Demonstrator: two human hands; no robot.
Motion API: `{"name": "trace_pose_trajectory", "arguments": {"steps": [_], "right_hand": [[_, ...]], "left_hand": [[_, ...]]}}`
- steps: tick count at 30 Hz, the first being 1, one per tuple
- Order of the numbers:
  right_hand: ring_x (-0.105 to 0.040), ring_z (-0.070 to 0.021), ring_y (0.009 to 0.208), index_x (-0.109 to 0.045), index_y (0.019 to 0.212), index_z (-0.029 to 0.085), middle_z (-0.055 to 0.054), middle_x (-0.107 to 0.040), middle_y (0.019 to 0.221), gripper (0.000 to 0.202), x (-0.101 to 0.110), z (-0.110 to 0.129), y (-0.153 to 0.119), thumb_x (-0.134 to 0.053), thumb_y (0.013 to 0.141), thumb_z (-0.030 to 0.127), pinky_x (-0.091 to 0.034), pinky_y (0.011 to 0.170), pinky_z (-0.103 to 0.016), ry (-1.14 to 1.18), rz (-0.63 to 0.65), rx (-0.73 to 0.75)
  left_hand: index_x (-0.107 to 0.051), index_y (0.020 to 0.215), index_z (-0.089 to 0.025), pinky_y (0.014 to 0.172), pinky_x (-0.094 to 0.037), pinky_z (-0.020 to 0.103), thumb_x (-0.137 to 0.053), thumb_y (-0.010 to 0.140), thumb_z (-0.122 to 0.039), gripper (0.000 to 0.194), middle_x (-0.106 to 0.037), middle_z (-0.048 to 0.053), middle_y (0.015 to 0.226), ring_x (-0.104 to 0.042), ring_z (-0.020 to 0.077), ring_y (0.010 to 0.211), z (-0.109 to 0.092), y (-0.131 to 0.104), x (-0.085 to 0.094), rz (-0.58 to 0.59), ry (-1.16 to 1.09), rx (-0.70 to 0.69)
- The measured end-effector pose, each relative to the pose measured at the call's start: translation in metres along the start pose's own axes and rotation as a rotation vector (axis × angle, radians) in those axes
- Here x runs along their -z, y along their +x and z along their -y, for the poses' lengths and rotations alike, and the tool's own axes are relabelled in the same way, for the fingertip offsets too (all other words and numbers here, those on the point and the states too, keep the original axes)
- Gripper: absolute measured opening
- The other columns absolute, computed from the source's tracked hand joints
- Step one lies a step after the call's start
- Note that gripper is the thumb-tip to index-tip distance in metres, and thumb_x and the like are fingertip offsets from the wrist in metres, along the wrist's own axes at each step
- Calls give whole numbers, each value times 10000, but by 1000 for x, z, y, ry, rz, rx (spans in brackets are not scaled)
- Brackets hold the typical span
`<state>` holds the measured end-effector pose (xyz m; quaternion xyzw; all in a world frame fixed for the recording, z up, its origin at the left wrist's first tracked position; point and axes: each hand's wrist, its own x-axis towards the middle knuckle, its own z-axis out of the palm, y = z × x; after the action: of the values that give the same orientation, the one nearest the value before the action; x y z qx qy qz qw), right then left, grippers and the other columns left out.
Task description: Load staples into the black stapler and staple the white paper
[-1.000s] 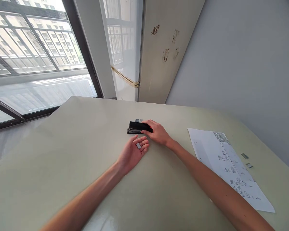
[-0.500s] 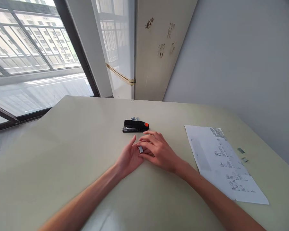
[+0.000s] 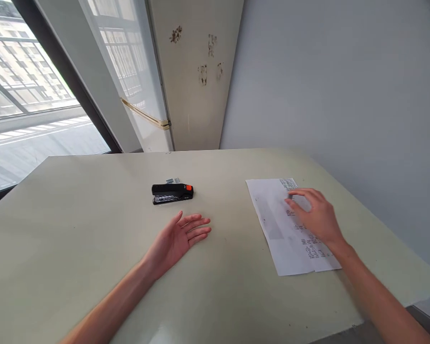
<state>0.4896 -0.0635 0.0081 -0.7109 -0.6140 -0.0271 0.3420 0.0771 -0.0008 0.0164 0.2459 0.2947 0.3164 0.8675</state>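
My left hand (image 3: 181, 239) rests palm up on the table, fingers spread, with nothing in it. Just beyond its fingertips lies a black stapler (image 3: 172, 193) with an orange-red tip. Over the printed paper (image 3: 272, 229) on the right, my right hand (image 3: 317, 215) pinches a small grey strip (image 3: 290, 196), which looks like a short stick of staples, between thumb and index finger. A few small staple strips (image 3: 172, 181) lie behind the stapler.
The pale table (image 3: 93, 200) spans the view. A fridge (image 3: 197, 110) with a yellowed handle stands beyond its far edge, a window is at the far left, and a grey-blue wall (image 3: 326, 86) is at the right.
My right hand has left my left palm and moved right, over the paper, carrying the small strip. My left hand is now bare. The view has turned to the right.
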Motion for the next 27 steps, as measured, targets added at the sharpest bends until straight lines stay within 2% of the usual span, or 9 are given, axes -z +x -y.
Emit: {"name": "trace_pose_trajectory", "arguments": {"steps": [3, 5, 7, 10, 16, 19, 21, 24, 27], "right_hand": [[-626, -366, 1186, -727, 1051, 256, -120, -740, 1175, 378, 9, -63, 4, -575, 940, 583, -507, 993, -534, -126, -55, -136], [-621, -379, 1179, -735, 1030, 241, -142, -739, 1148, 429, 8, -92, 7, -554, 919, 613, -486, 1018, -555, -168, -92, -193], [-616, -382, 1195, -741, 1014, 237, -149, -741, 1145, 440, 4, -110, 9, -554, 898, 618, -465, 1050, -566, -170, -87, -224], [-630, -364, 1202, -747, 997, 239, -140, -754, 1139, 407, -1, -122, 11, -558, 893, 584, -447, 1084, -557, -133, -62, -248], [-682, -339, 1149, -726, 1157, 240, -127, -740, 1271, 438, 3, -112, 7, -595, 914, 580, -525, 981, -506, -3, -137, -394], [-705, -317, 1089, -725, 1106, 235, -117, -768, 1212, 389, 6, -96, 6, -573, 954, 559, -542, 938, -477, 43, -171, -325], [-715, -309, 1056, -728, 1079, 236, -111, -778, 1180, 363, 7, -84, 5, -573, 967, 544, -560, 869, -445, 60, -152, -258], [-727, -291, 1017, -734, 1067, 249, -95, -788, 1146, 328, 6, -68, 5, -566, 983, 519, -568, 756, -393, 74, -84, -181], [-733, -267, 958, -738, 1071, 259, -78, -797, 1128, 311, 5, -59, 4, -555, 995, 498, -566, 718, -373, 75, -47, -139]], "left_hand": [[-786, 1124, -116, 1091, -528, 405, -553, 1059, -471, 430, -760, 159, 1237, -734, 268, 1098, -2, 1, -1, -25, 12, 11], [-794, 1102, -115, 1051, -553, 391, -588, 1044, -457, 403, -771, 150, 1189, -738, 261, 1060, -3, 2, -2, -33, 15, 13], [-797, 1080, -114, 1010, -572, 371, -635, 1020, -441, 369, -775, 138, 1141, -736, 253, 1026, -5, 3, -2, -33, 21, 14], [-795, 1065, -114, 957, -582, 352, -694, 985, -417, 329, -768, 122, 1076, -723, 238, 970, -6, 3, -3, -20, 40, 13], [-774, 1065, -152, 914, -560, 344, -703, 978, -432, 301, -716, 93, 1035, -670, 216, 942, -9, 4, -2, 5, 140, 20], [-750, 1047, -184, 805, -533, 328, -643, 1003, -486, 323, -675, 83, 989, -603, 190, 825, -14, 0, -5, 2, 387, -75], [-730, 999, -199, 730, -481, 310, -603, 1017, -512, 339, -636, 64, 895, -529, 174, 741, -18, -3, -8, -69, 709, -217], [-689, 922, -220, 681, -417, 312, -564, 1025, -514, 336, -576, 33, 777, -484, 185, 713, -28, -2, -14, -301, 1215, -525], [-663, 940, -224, 755, -448, 344, -489, 1051, -469, 321, -640, 62, 880, -530, 213, 786, -46, 7, -17, -492, 1515, -866]]}}
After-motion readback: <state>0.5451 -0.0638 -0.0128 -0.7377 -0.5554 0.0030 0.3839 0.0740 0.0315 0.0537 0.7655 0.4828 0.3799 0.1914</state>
